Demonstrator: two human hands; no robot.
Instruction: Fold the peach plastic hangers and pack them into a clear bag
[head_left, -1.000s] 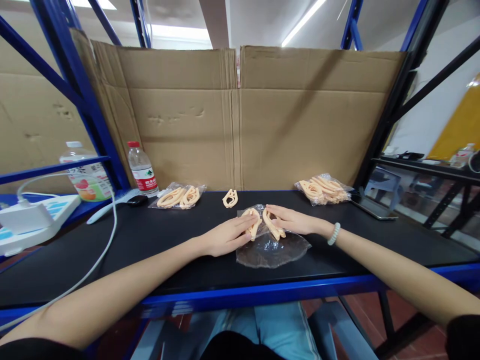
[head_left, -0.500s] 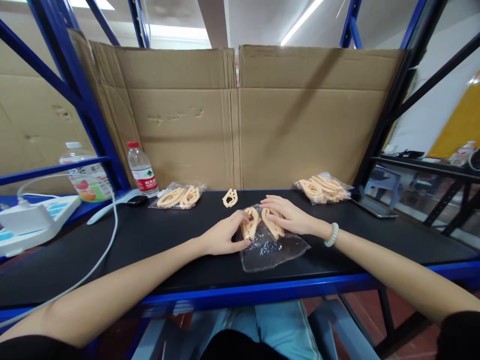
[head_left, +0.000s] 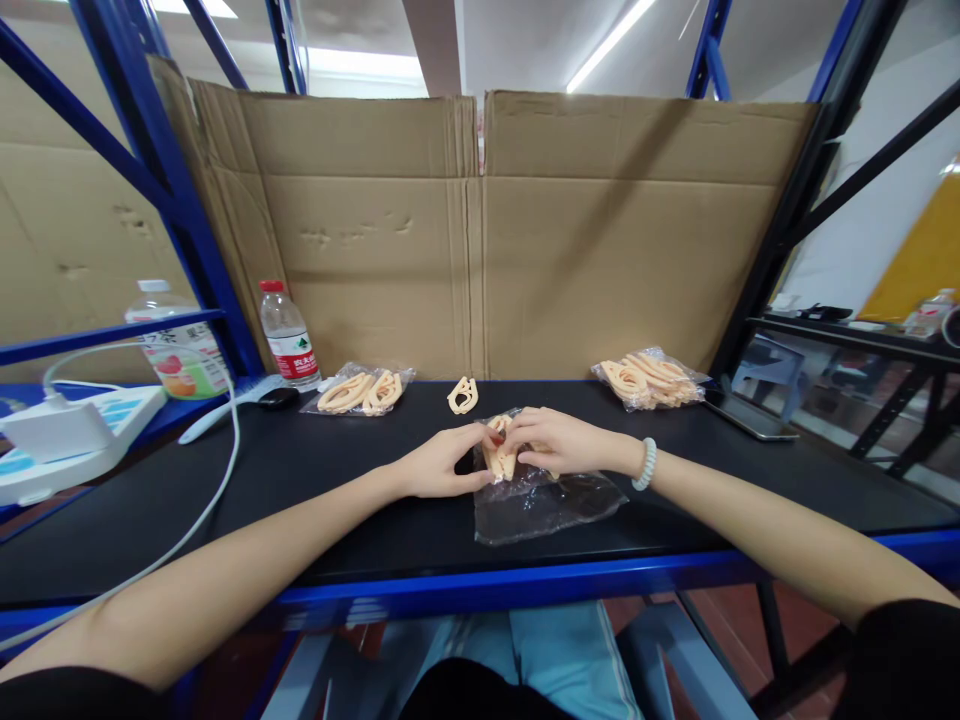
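A clear plastic bag [head_left: 544, 512] lies in front of me, its flat end toward the table's front edge. Inside it or on it rests a peach-coloured plastic clip [head_left: 501, 462]; a second clip there is mostly covered by my right hand. My left hand [head_left: 448, 462] holds the clip's left side, thumb near its lower end and fingers at its top. From the right, my right hand [head_left: 559, 440] reaches over with bent fingers on the same clip's upper right side. Behind them a loose peach clip [head_left: 463, 395] lies on the black tabletop [head_left: 360, 530].
Bagged clips [head_left: 360, 390] lie at the left, more bagged clips [head_left: 651, 380] at the right. A red-capped bottle [head_left: 289, 345], a larger bottle [head_left: 180, 355] and a power strip [head_left: 139, 410] with a white cable stand left. A phone-like slab [head_left: 754, 417] lies right. Cardboard [head_left: 600, 240] walls the back.
My right hand has moved left from the right-hand clip onto the left-hand one, covering most of the other. My left hand stays at the left clip. The view has shifted slightly.
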